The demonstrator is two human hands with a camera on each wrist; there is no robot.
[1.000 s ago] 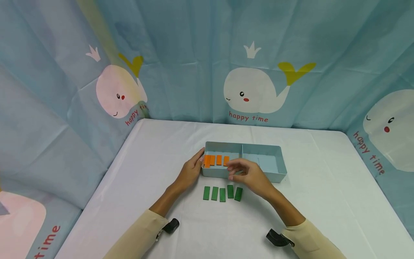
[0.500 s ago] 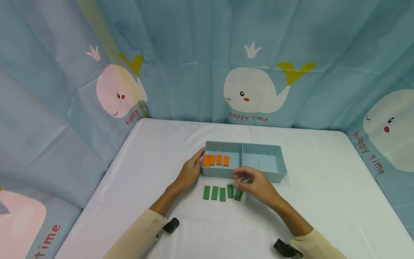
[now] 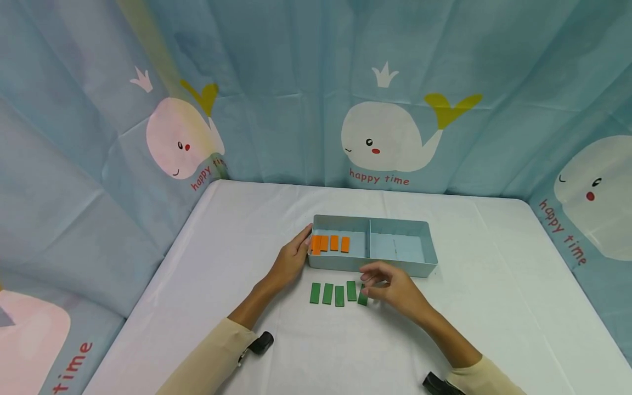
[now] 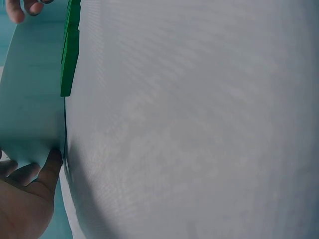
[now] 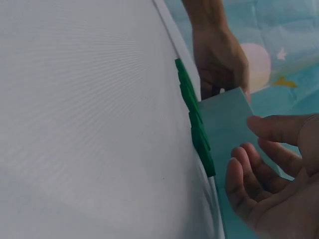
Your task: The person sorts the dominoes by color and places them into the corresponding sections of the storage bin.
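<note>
Table (image 3: 232,241), toward far edge: left hand (image 3: 288,265) grips box (image 3: 336,263); loosely parted right hand (image 3: 395,285) holds nothing. Green tiles (image 3: 339,296) look light, stiff; pinch long sides.

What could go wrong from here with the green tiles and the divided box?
The right hand's grip, near the rightmost green tile, could knock the next green tile, which lies close. If the left hand's grip at the divided box shifts, the orange tiles inside might slide.
</note>
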